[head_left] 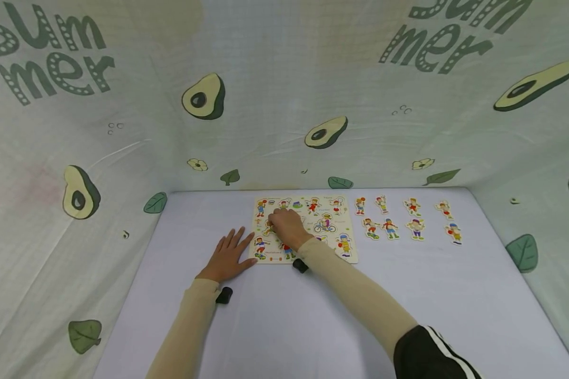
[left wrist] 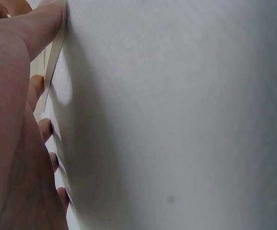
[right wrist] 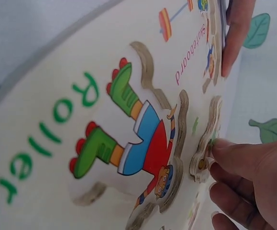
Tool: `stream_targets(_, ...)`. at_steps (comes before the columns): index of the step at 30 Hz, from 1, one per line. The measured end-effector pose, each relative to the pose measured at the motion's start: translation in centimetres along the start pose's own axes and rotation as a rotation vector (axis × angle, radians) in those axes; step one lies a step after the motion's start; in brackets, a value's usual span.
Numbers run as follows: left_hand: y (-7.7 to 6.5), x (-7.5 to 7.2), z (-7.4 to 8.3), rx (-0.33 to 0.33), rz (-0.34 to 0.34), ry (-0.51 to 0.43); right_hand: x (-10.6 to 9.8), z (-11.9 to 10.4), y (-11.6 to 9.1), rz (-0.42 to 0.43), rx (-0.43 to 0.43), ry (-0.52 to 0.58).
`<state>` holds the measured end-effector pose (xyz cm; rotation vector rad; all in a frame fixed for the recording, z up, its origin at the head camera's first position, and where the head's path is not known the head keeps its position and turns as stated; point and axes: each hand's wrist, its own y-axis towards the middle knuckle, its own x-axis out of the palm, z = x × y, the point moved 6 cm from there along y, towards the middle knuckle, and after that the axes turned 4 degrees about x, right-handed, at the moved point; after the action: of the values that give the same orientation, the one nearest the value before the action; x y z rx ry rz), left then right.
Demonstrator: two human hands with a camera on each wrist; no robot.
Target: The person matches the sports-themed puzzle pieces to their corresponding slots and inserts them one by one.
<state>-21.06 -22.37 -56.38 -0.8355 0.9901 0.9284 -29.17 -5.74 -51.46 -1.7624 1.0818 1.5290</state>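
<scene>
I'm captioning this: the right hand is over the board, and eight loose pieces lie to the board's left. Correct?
Not quite: the eight loose pieces lie to the right of the board, as the head view shows. The right hand is indeed over it.

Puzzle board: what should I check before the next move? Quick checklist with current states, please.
1. Puzzle board lying on the table: ok.
2. Left hand at its left edge: ok, fingers spread, thumb touching it.
3. Right hand over the board: ok, at a recess.
4. Piece pinched in that hand: cannot tell, fingers block the view.
5. Roller-skater recess filled: not ok, its walls show.
6. Loose pieces within sight: ok, eight to the board's right.
</scene>
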Motion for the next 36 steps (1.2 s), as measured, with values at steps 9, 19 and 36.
stream_targets(9,0.4,-0.2,0.4,-0.019,-0.045,0.022,0.3,0.3,0.5,-0.024,0.024,-0.013)
stream_targets(19,0.4,-0.1,0.4,0.013,0.010,0.006,0.4,0.4,0.4,-0.039,0.037,-0.040)
stream_targets(36,-0.1,-0.4,0.6,-0.033,-0.043,0.016,-3.1,5.1,-4.8,0.135,0.088,0.131)
